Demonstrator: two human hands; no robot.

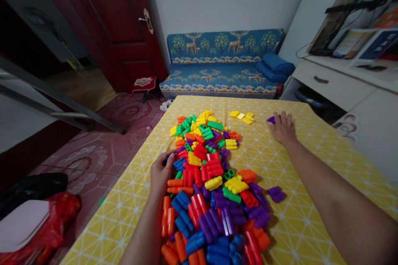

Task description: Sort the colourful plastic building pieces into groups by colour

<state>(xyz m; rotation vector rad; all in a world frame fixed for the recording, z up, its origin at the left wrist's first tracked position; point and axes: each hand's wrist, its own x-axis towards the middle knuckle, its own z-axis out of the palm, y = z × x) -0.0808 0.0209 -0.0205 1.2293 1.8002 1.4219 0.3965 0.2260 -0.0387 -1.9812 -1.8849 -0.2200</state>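
A long heap of plastic building blocks (214, 165) in red, orange, yellow, green, blue and purple runs down the table. At the heap's left edge, my left hand (161, 172) has its thumb and fingers closed around a dark blue block (168, 158), mostly hidden by them. Over on the right, my right hand (283, 128) rests palm down with its fingers stretched out and apart. A purple block (271, 119) lies at its fingers, partly covered by them. Several yellow blocks (241, 116) lie in a group left of that hand, apart from the heap.
The table has a yellow patterned cloth (314, 165). A single purple block (276, 194) sits right of the heap. Beyond the table stands a blue sofa (217, 76); a white cabinet (336, 87) is at the right. Red and black bags (62, 219) lie at the lower left.
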